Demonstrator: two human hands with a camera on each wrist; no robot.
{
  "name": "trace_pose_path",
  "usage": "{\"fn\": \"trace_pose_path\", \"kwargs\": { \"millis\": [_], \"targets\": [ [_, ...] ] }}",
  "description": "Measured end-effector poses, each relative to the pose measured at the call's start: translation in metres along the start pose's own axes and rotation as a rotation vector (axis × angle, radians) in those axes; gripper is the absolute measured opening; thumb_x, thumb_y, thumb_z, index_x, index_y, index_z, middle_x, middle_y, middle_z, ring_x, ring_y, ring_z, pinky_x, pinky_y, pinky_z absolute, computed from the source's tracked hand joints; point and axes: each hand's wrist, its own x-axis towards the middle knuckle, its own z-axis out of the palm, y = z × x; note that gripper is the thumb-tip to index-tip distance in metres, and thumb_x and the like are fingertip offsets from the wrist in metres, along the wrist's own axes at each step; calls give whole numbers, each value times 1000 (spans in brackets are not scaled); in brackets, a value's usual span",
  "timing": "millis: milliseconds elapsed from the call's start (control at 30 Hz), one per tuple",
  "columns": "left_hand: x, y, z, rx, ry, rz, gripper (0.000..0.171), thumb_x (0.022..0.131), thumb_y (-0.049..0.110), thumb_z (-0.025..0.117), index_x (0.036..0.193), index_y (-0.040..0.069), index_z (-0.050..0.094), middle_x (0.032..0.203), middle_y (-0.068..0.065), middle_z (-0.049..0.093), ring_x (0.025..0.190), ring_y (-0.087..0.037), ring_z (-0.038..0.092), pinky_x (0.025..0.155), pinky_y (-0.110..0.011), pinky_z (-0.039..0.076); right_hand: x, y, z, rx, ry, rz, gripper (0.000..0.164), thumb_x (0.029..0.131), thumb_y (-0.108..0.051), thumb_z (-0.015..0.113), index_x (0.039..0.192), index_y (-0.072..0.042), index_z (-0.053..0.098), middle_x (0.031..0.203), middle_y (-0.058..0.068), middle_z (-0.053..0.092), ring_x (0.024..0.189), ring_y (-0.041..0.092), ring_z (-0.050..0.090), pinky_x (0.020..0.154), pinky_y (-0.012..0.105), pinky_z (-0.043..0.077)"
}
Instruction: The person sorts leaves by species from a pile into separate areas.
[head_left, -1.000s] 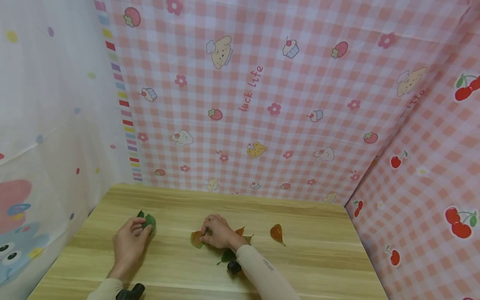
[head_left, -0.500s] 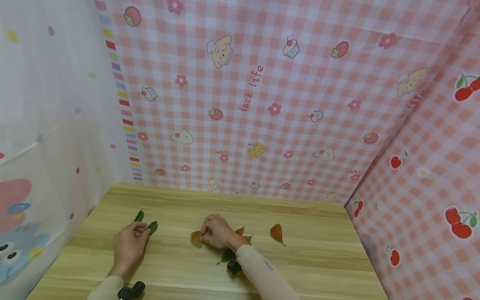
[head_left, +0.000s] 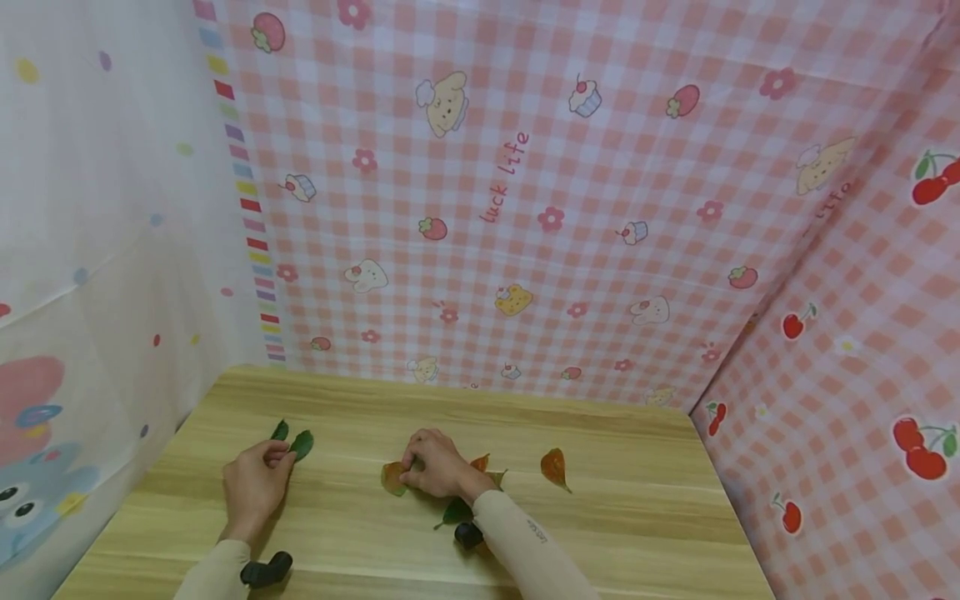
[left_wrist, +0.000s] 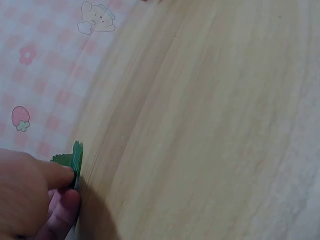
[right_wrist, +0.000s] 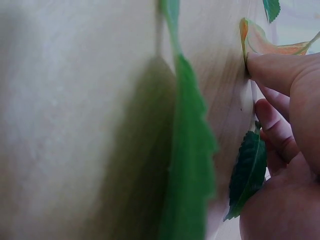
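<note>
Where pink gingham cloth [head_left: 600, 208] hangs, wooden table [head_left: 637, 533], scattered leaves [head_left: 554, 467]

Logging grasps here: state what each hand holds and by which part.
Left hand pinches a small green leaf by its near end. Right hand grips the orange-green leaf at its edge, against the table.

The person wears beige long sleeves on both arms. The right sleeve [head_left: 525, 542] has small dark lettering. A small black device [head_left: 265, 572] sits at the left wrist, and another black device [head_left: 468, 534] sits at the right wrist.
</note>
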Motion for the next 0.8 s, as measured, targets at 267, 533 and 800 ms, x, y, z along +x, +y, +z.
{"fn": "trace_pose_path", "kwargs": {
  "millis": [267, 533, 800],
  "targets": [
    [3, -2, 2, -3, -16, -6, 12, 93, 1, 81, 103, -5, 83, 93, -23, 85, 82, -37, 83, 66, -17, 49, -2, -1, -1, 11, 2, -7, 12, 105, -28, 84, 98, -20, 78, 130, -4, 69, 133, 15, 58, 126, 43, 42],
    [8, -4, 4, 11, -8, 11, 9, 95, 2, 81, 100, -6, 82, 91, -22, 85, 78, -37, 82, 68, -26, 52, -3, -2, -1, 3, -5, -9, 11, 106, -27, 83, 100, -20, 78, 131, -2, 70, 137, 17, 58, 128, 44, 42],
    [8, -3, 2, 4, -49, -33, 12, 98, 7, 83, 101, -4, 85, 91, -21, 84, 78, -30, 78, 68, -27, 50, -2, -5, -3, -12, -12, 13, 11, 105, -27, 84, 99, -19, 78, 132, -4, 70, 137, 17, 57, 128, 44, 41]
  ]
}}
